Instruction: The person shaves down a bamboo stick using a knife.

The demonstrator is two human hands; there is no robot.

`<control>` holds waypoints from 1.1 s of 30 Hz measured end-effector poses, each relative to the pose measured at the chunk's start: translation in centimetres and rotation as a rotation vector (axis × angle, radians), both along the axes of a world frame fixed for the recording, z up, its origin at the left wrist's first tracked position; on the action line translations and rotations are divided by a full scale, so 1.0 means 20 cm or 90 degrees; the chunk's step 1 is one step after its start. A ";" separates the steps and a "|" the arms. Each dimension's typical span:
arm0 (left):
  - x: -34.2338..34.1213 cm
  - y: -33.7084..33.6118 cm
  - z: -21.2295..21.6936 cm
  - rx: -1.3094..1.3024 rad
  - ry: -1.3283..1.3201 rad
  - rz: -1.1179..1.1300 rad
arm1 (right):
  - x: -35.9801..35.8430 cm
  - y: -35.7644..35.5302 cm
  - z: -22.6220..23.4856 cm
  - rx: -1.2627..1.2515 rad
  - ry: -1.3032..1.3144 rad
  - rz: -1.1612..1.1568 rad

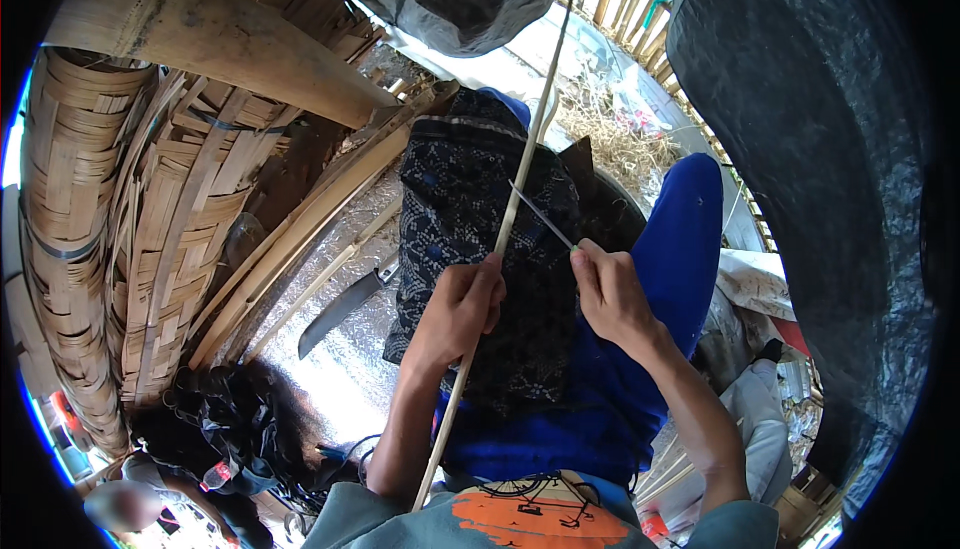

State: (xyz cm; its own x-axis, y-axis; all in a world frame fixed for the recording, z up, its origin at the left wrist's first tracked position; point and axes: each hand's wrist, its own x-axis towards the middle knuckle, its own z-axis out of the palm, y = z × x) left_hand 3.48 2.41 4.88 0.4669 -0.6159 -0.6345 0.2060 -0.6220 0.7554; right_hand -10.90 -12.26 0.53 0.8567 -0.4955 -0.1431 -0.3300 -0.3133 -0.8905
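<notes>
A long, pale bamboo strip slants from beside my body up past my knees. My left hand is closed around it near its middle. In my right hand is a small knife, its thin blade pointing up and left, with the tip close to or against the strip. The knife's handle is mostly hidden in my fingers. Under both hands a dark patterned cloth covers my lap, over blue trousers.
A large machete-like knife lies on the floor at left, near long bamboo poles. Rolled woven bamboo mats stand far left beneath a thick bamboo beam. Dark plastic sheeting hangs at right. Another person is at lower left.
</notes>
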 end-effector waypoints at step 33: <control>-0.13 0.05 -0.03 -0.023 0.033 0.075 | 0.04 0.03 0.01 -0.200 0.023 0.140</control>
